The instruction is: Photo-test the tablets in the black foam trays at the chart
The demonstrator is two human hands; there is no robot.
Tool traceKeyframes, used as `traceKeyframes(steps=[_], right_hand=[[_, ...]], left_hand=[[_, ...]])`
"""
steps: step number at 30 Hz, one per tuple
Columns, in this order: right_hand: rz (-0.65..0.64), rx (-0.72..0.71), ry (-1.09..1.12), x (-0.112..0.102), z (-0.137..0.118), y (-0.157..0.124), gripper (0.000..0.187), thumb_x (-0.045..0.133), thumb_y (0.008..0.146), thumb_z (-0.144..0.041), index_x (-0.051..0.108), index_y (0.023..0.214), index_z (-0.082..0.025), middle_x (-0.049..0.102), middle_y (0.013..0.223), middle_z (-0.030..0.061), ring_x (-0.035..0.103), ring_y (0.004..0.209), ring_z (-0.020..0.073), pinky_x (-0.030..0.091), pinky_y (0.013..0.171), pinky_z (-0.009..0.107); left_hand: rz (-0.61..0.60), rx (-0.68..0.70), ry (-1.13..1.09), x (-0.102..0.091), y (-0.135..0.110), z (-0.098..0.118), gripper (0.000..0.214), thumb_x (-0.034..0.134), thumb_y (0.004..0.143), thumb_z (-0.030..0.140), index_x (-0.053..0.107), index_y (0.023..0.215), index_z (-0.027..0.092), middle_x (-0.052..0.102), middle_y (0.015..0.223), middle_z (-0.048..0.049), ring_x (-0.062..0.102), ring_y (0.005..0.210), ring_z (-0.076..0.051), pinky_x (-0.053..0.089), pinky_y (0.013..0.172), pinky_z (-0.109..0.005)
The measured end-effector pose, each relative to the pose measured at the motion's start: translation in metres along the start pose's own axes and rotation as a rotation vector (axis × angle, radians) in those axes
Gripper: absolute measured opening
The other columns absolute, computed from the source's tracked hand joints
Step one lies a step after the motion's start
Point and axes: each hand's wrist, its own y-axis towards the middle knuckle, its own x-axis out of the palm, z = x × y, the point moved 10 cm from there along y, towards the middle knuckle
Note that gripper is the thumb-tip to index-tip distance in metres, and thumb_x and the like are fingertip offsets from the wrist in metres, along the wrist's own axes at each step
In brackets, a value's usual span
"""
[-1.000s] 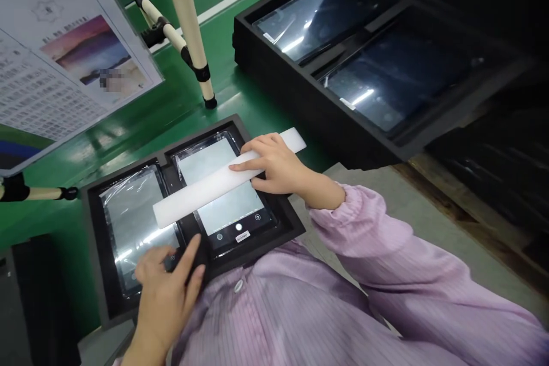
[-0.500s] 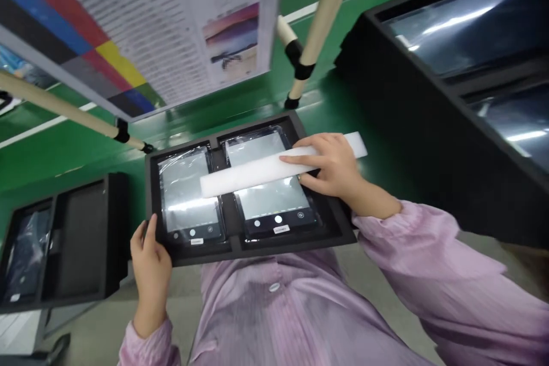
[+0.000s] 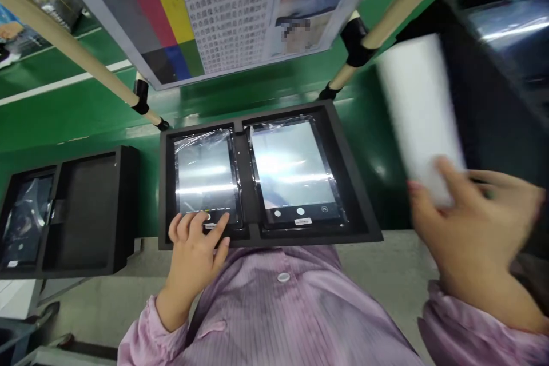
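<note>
A black foam tray (image 3: 253, 234) lies in front of me with two lit tablets in clear film. My left hand (image 3: 193, 249) is open, its fingers spread over the bottom edge of the left tablet (image 3: 203, 171). One fingertip is close to the round on-screen button; whether it touches I cannot tell. The right tablet (image 3: 295, 166) shows a pale camera screen and has no hand on it. Off to the right, my right hand (image 3: 476, 223) grips a white foam strip (image 3: 422, 108), raised and tilted up, both blurred by motion.
Above the tray hangs a printed chart (image 3: 231, 11) on a frame of beige pipes (image 3: 77, 57). Another black tray (image 3: 81, 211), with a tablet in its left slot, sits at left. Stacked black trays (image 3: 493, 91) holding dark-screened tablets stand at right on the green surface (image 3: 373, 143).
The foam strip has gone from above the tablets to the right in my right hand. My left hand has moved from the tray's left corner onto the left tablet's lower edge.
</note>
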Motion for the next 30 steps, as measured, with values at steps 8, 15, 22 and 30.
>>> traceKeyframes(steps=[8,15,22,30], right_hand=[[-0.222,0.139,0.351,0.015,-0.057,0.014,0.077,0.059,0.091,-0.053,0.034,0.158,-0.024,0.047,0.143,0.0211,0.063,0.106,0.0341,0.056,0.081,0.049],[-0.539,0.186,0.704,0.047,-0.075,-0.004,0.099,0.069,0.081,-0.040,0.014,0.163,-0.031,0.028,0.157,0.0155,0.065,0.105,0.0277,0.060,0.084,0.044],[-0.444,0.231,0.746,0.040,-0.071,0.001,0.089,0.065,0.086,-0.049,0.023,0.161,-0.027,0.039,0.151,0.0158,0.047,0.135,0.0359,0.049,0.105,0.054],[-0.194,0.024,0.652,-0.003,-0.114,0.019,0.053,0.058,0.094,-0.044,0.052,0.144,-0.028,0.052,0.139,0.0155,0.053,0.128,0.0345,0.046,0.105,0.059]], left_hand=[[-0.027,-0.410,0.059,0.001,-0.034,-0.065,0.063,0.038,0.101,0.038,0.037,0.151,0.000,0.065,0.121,-0.0299,0.045,0.137,-0.040,0.036,0.104,-0.061],[-0.045,-0.678,-0.192,0.016,-0.031,-0.072,0.064,0.041,0.097,0.046,0.039,0.148,0.008,0.060,0.134,-0.0279,0.032,0.147,-0.040,0.026,0.112,-0.069],[0.273,-1.032,-0.763,0.012,-0.069,-0.098,0.053,0.064,0.088,0.050,0.054,0.135,0.027,0.062,0.132,-0.0088,0.055,0.128,-0.029,0.043,0.108,-0.048],[0.262,-1.245,-1.418,0.029,-0.022,-0.094,0.043,0.068,0.087,0.038,0.066,0.129,0.028,0.071,0.121,-0.0049,0.070,0.103,-0.022,0.057,0.088,-0.035]])
